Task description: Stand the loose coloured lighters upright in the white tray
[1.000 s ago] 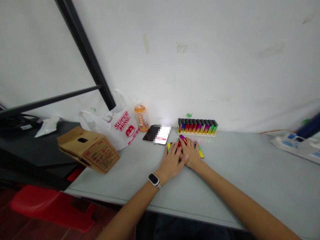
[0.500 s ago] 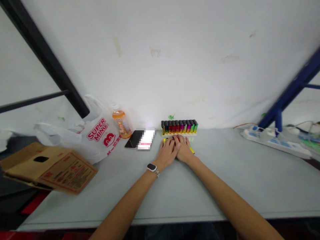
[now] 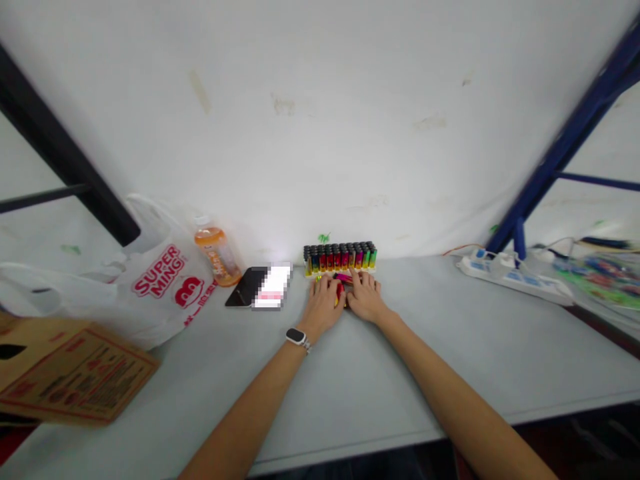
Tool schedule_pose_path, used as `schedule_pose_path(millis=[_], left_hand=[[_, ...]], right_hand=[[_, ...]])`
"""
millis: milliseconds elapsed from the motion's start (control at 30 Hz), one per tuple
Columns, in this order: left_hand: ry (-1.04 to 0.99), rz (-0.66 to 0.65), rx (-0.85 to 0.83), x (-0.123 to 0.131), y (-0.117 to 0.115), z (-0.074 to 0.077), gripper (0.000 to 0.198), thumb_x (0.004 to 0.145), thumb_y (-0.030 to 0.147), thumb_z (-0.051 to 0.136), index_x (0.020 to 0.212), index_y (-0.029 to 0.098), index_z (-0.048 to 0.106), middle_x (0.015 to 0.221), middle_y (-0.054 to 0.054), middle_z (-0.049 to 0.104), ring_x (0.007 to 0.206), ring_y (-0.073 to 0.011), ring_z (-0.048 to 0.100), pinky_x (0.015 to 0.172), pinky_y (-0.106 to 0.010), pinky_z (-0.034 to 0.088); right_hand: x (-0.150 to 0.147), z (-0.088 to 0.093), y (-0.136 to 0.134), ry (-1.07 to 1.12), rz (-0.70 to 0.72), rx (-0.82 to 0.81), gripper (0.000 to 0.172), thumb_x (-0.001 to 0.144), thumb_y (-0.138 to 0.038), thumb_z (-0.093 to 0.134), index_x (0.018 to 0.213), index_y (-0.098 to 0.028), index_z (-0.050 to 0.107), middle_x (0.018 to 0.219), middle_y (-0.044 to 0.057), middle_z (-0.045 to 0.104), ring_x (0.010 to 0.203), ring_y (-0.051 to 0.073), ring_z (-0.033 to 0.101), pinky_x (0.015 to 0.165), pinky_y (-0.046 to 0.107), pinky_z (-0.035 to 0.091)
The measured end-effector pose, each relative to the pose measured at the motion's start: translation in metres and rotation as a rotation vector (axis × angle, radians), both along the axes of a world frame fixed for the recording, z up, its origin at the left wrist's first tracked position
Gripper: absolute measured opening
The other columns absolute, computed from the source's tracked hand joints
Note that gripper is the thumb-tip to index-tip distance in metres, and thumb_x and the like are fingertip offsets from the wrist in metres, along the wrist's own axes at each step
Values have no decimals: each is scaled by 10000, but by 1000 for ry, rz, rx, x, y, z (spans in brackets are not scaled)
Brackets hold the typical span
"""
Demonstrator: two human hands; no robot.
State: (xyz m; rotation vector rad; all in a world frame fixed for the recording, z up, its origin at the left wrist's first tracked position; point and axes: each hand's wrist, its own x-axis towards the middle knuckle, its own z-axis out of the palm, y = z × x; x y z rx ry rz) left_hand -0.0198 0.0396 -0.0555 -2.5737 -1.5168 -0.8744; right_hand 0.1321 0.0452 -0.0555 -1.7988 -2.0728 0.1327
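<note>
Small colourful cylinders [image 3: 337,259] with black tops, battery-like, stand upright in rows on a pale rack [image 3: 371,270] by the wall. Just in front of it, my left hand [image 3: 323,308] lies palm down over loose cylinders, its fingers spread. Beside it, my right hand [image 3: 367,297] rests with fingers apart, touching a pink loose cylinder [image 3: 343,278]. Between the hands, a red-and-yellow cylinder [image 3: 340,293] shows. Both palms hide whatever else lies beneath them. A watch band with a dark face [image 3: 296,336] is on my left wrist.
Left of the rack lie a phone [image 3: 247,287], an orange drink bottle [image 3: 219,253], a white plastic bag [image 3: 167,287] and a cardboard box [image 3: 80,373]. To the right, a white power strip [image 3: 517,277] runs beside a blue metal post [image 3: 550,173]. The wall bounds the grey table [image 3: 400,393] behind.
My hands, overlapping before, have moved apart, uncovering red and pink cylinders between them. The whole view has shifted, so the scene sits further left.
</note>
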Motion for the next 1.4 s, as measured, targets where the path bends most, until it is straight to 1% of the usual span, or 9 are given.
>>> schedule_pose_path(millis=[67,167,333,600,733,833,933,1167,1400], left_hand=[[-62,-11,4,-6,-1,0,273,953,342,423,1151,189,533,1184,-117,538,1179,-257,483,1054,-482,370],[-150,-29,-5,-13,-1,0,263,943,345,447,1132,192,546,1165,-115,537,1151,-257,501,1022,-472,410],[-223,-18,-15,-15,0,2,207,931,307,467,1072,191,565,1086,-96,551,1058,-245,538,964,-452,456],[-260,-12,-28,-13,-1,8,170,931,282,465,1018,192,581,1052,-84,560,1045,-241,539,957,-438,455],[-253,6,-33,-13,-1,7,204,946,308,441,1046,191,575,1067,-88,568,1061,-242,531,955,-433,452],[-237,9,-28,-14,-1,6,215,949,323,435,1046,194,576,1071,-89,569,1063,-244,530,952,-435,450],[-228,18,-34,-14,-1,6,213,945,328,446,1045,195,580,1070,-90,571,1061,-245,533,948,-433,447],[-223,34,-60,-12,-4,8,272,971,376,395,1062,193,574,1087,-87,579,1075,-237,533,941,-420,441],[-258,43,-11,-13,-4,11,226,951,348,445,1037,191,583,1065,-90,591,1061,-248,533,945,-437,433]], right_hand=[[4,3,-1,3,-9,25,597,863,-328,483,1425,-140,406,1301,183,489,1214,319,400,985,452,300],[8,7,0,9,-28,105,394,863,-350,519,1217,-190,584,1210,145,540,1142,300,426,935,416,312],[7,12,9,23,-23,129,233,847,-384,572,962,-200,659,1059,106,595,1070,283,444,889,400,295],[15,11,21,35,-47,79,359,807,-535,616,913,-192,629,1021,96,619,1039,283,474,868,396,292],[18,11,18,-25,-9,77,468,875,-620,488,929,-175,622,1005,111,634,1024,285,494,873,403,294],[17,11,16,-65,-5,66,482,971,-537,339,979,-162,642,1033,129,639,1031,282,499,882,411,290],[17,14,15,-88,-14,53,415,988,-429,351,1020,-166,670,1067,138,635,1047,278,489,894,414,284],[21,23,15,-48,-25,-8,374,861,-531,559,897,-209,746,1012,122,640,1050,289,482,908,425,279],[21,23,13,-58,-8,42,407,913,-512,492,936,-179,724,985,127,647,1016,283,496,885,412,293]])
